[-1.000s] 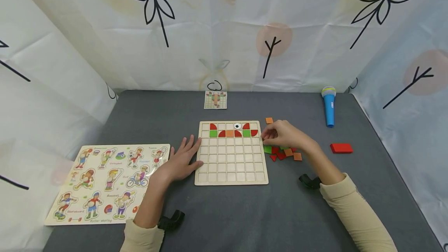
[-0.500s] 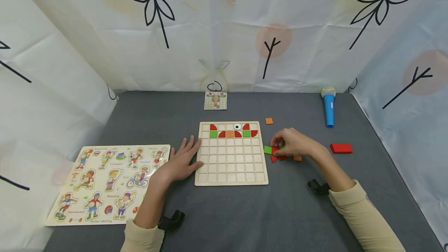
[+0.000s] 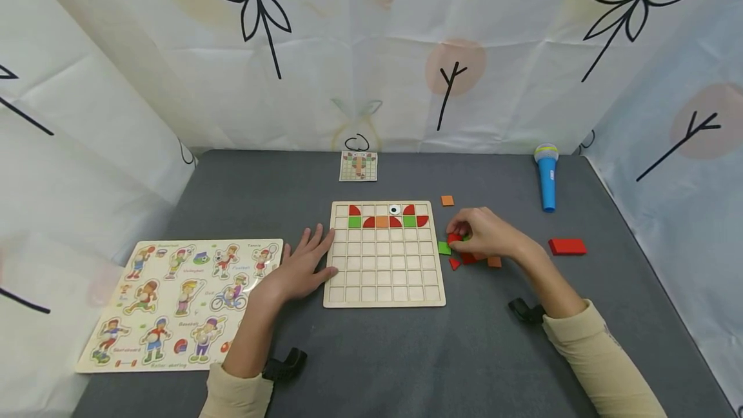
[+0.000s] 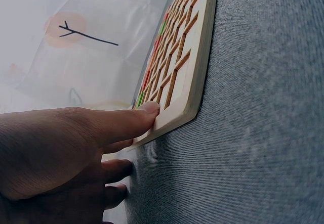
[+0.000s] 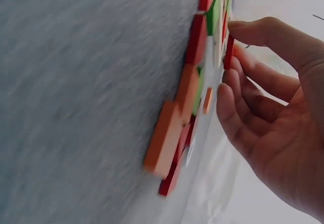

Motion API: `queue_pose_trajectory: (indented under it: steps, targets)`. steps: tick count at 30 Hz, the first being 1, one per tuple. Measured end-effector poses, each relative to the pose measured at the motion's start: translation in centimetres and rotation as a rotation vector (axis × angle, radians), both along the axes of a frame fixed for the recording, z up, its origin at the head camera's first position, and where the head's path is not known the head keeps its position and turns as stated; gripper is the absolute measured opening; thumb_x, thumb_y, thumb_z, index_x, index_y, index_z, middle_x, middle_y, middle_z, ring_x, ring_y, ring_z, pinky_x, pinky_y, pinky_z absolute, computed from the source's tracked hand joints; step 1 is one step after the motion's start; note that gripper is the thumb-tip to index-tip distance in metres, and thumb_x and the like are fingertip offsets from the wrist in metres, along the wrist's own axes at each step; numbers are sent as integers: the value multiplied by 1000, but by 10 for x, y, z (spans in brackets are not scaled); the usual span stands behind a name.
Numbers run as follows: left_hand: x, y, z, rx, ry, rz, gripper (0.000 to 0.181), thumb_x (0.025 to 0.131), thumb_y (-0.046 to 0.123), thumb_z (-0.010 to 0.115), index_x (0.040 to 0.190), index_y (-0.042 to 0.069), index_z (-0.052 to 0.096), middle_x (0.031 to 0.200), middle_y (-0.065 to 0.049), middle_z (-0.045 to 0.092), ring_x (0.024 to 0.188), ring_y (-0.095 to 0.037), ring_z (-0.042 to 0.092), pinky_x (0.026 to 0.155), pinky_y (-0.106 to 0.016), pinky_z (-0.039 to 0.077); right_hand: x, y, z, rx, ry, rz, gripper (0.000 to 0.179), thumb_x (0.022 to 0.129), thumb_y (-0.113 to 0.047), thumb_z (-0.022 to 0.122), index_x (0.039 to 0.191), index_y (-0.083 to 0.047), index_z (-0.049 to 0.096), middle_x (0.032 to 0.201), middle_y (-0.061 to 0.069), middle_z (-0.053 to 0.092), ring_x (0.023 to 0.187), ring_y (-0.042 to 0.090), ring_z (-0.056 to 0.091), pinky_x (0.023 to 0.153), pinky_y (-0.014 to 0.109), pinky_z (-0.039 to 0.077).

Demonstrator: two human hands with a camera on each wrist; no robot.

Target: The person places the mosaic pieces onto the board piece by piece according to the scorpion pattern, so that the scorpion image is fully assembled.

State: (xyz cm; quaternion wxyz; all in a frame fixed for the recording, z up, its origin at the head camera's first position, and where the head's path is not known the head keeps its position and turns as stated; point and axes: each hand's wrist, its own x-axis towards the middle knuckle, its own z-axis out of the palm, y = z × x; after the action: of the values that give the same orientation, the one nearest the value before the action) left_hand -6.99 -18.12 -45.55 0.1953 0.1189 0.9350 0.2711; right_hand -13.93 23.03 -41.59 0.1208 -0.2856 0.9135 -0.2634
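Observation:
My left hand [image 3: 300, 268] lies with fingers spread at the left edge of a wooden grid board [image 3: 383, 269]. In the left wrist view its thumb rests on the rim of that board [image 4: 188, 100]. Red, green and orange pieces and an eye piece fill parts of the board's two far rows. Right of the board, my right hand [image 3: 486, 232] pinches a red piece [image 5: 229, 53] between thumb and fingers, above a loose pile. In the pile are a green square [image 3: 444, 248], a red triangle [image 3: 455, 264] and an orange square [image 5: 164, 140]; the hand hides some of it.
A small pattern card [image 3: 358, 166] lies behind the board. An orange square [image 3: 447, 200] sits apart from the pile. Farther right are a blue toy microphone [image 3: 546, 179] and a red block [image 3: 567, 247]. A picture puzzle board [image 3: 168, 305] lies at the left, partly under the left forearm.
My right hand has moved from the board's right edge back over the pile and now holds a red piece slightly raised. The left hand has stayed in place.

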Motion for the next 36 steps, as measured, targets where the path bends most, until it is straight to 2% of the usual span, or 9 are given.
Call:
queue_pose_trajectory:
  steps: [7, 11, 13, 17, 18, 21, 25, 31, 36]
  targets:
    - [-3, 0, -4, -29, -15, 4, 86, 109, 35, 65, 176, 16, 16, 185, -15, 2, 172, -43, -6, 130, -80, -7, -6, -32, 8, -119, 36, 31, 21, 93, -11, 84, 111, -4, 79, 99, 6, 78, 84, 13, 68, 77, 26, 58]
    - [-2, -1, -2, -26, -12, 2, 85, 109, 36, 65, 176, 16, 16, 185, -15, 2, 172, -42, -6, 130, -79, -7, -11, -60, 13, -174, 31, 59, 23, 93, -11, 84, 112, -2, 79, 102, 9, 78, 87, 18, 70, 81, 33, 61]
    - [-1, 0, 3, -19, -21, 2, 85, 109, 35, 65, 176, 16, 16, 185, -16, 2, 172, -43, -6, 130, -79, -7, -14, -73, 14, -204, 19, 74, 23, 93, -12, 84, 112, -1, 78, 103, 11, 78, 89, 22, 71, 81, 35, 61]
    - [0, 2, 6, -18, -27, 4, 85, 109, 34, 66, 176, 17, 16, 184, -16, 3, 172, -43, -6, 130, -79, -8, -21, -96, 11, -233, -1, 97, 25, 94, -14, 85, 114, -2, 78, 105, 11, 78, 94, 25, 71, 84, 37, 62]
    - [0, 2, 6, -19, -29, 7, 86, 109, 34, 66, 176, 17, 16, 184, -16, 3, 172, -43, -6, 130, -79, -8, -23, -101, 10, -235, -2, 104, 24, 94, -15, 85, 113, -2, 78, 105, 10, 78, 93, 24, 71, 83, 34, 61]
    - [-1, 1, 1, -28, -20, 11, 86, 108, 36, 66, 176, 17, 17, 184, -16, 4, 172, -43, -5, 130, -80, -7, -28, -118, 7, -243, -15, 126, 24, 94, -15, 84, 113, -2, 78, 104, 10, 78, 93, 22, 70, 83, 33, 62]
    - [-3, 1, -2, -26, -19, 7, 86, 108, 38, 66, 176, 17, 18, 184, -16, 4, 172, -42, -5, 129, -80, -6, -36, -141, 6, -231, -20, 157, 22, 95, -13, 83, 113, -1, 79, 104, 11, 79, 94, 20, 72, 82, 28, 62]
    - [-3, -1, -3, -1, -10, -8, 84, 109, 34, 65, 176, 16, 18, 184, -17, 2, 172, -44, -5, 128, -82, -6, -48, -172, 1, -147, -11, 164, 20, 95, -15, 83, 112, -3, 80, 102, 9, 81, 92, 17, 75, 85, 26, 62]
    - [1, 0, 6, 17, -21, -15, 84, 110, 35, 64, 176, 16, 17, 184, -19, 1, 171, -46, -5, 128, -82, -6, -54, -193, 0, -73, -26, 159, 22, 95, -18, 84, 111, -3, 79, 103, 10, 82, 93, 18, 77, 86, 27, 62]
